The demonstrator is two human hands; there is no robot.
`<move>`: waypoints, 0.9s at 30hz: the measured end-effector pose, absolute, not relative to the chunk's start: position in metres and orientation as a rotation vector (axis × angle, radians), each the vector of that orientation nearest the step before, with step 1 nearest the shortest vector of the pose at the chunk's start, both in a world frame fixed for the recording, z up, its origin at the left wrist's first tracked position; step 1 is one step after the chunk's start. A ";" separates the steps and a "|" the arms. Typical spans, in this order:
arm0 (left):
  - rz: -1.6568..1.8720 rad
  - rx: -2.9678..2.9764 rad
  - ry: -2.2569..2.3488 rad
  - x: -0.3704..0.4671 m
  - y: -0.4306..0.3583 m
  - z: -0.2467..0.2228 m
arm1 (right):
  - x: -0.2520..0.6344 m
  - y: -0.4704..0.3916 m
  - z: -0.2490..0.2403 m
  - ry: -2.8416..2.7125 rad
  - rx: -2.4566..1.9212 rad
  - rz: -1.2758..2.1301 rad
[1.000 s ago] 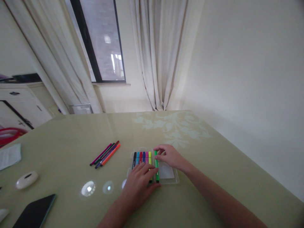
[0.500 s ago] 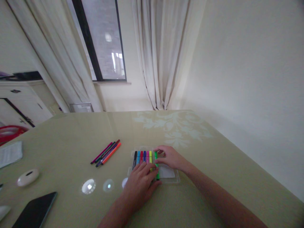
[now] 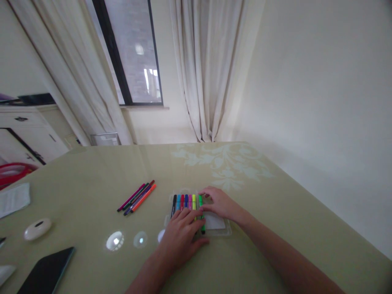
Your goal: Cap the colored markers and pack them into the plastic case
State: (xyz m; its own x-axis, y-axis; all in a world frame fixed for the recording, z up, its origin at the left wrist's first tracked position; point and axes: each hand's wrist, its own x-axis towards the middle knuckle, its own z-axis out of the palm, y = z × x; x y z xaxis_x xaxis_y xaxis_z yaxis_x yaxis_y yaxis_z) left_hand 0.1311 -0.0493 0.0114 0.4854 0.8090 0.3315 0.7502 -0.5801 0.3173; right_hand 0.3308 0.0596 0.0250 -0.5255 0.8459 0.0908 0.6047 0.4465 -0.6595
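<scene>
A clear plastic case (image 3: 227,232) lies on the table with several markers side by side in its left part, from a black marker (image 3: 174,204) to a yellow marker (image 3: 194,200). Right of the yellow one is a green marker (image 3: 201,201), slightly apart from it. My right hand (image 3: 219,203) has its thumb and fingertips around the green marker's upper part. Across the lower ends of the row lies my left hand (image 3: 185,233), its fingers spread and one fingertip by the green marker. White paper (image 3: 216,221) shows in the case's right part.
Several loose markers (image 3: 137,199) lie on the table (image 3: 101,175) left of the case. A phone (image 3: 45,271), a white oval object (image 3: 37,229) and a paper sheet (image 3: 14,200) are at the left. A wall (image 3: 321,122) borders the right side.
The green marker has shifted slightly left toward the yellow one, and its lower end is a little lower. My left thumb has moved slightly down, away from the marker.
</scene>
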 end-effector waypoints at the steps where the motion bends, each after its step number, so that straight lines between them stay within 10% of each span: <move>1: 0.676 2.596 1.373 0.132 -0.049 0.011 | 0.331 0.060 0.025 -2.307 -1.227 0.789; 27: 0.526 1.919 2.560 0.020 -0.010 0.012 | 0.346 0.011 0.003 -1.889 -1.236 0.469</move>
